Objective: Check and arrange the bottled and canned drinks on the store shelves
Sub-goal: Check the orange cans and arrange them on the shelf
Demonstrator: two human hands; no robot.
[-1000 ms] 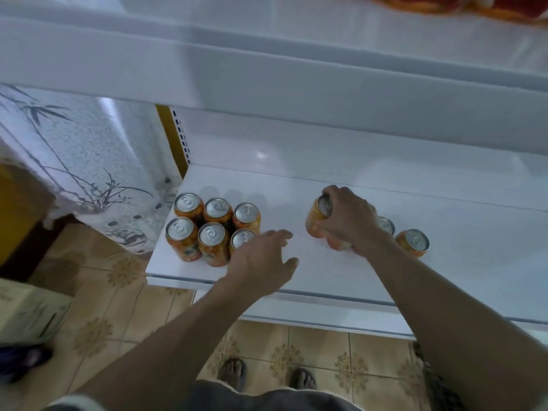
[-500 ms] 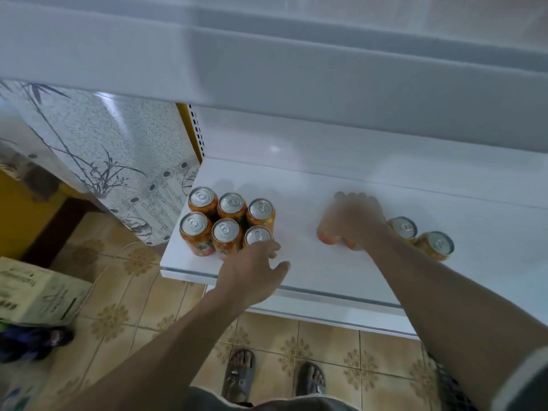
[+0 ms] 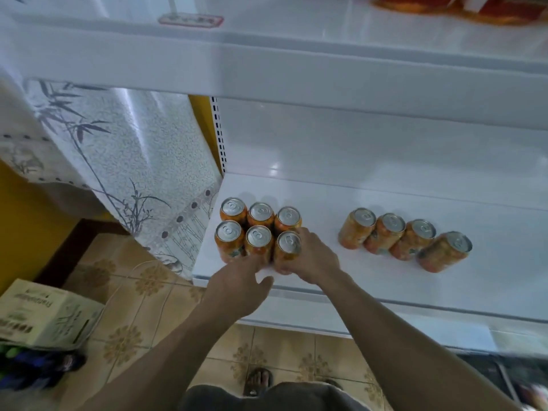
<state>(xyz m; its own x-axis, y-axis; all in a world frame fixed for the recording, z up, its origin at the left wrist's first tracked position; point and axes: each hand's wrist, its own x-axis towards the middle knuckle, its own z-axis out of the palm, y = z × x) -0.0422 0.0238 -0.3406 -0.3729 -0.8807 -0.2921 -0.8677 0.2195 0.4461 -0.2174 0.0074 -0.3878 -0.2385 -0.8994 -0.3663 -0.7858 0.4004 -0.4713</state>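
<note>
Ten orange cans stand upright on the white shelf, in two groups. At far left a cardboard box lies on the tiled floor. Above it hangs a pale cloth printed with bamboo, coming down beside the shelf's left end. Next is a block of six cans, two rows of three packed touching, near the shelf's left front corner. The left hand is at the front of this block, its fingers stretched toward the foot of the middle front can and its thumb spread aside, gripping nothing; whether the fingertips touch the can cannot be told. Below, between the arms, a sandalled foot shows on the floor. The right hand wraps the front right can, thumb low on its front and fingers up its right side. The two hands are near each other but apart. Well to the right, a row of four cans slants toward the shelf's front, each touching the next. At top right, blurred orange-red packs sit on the upper shelf.
</note>
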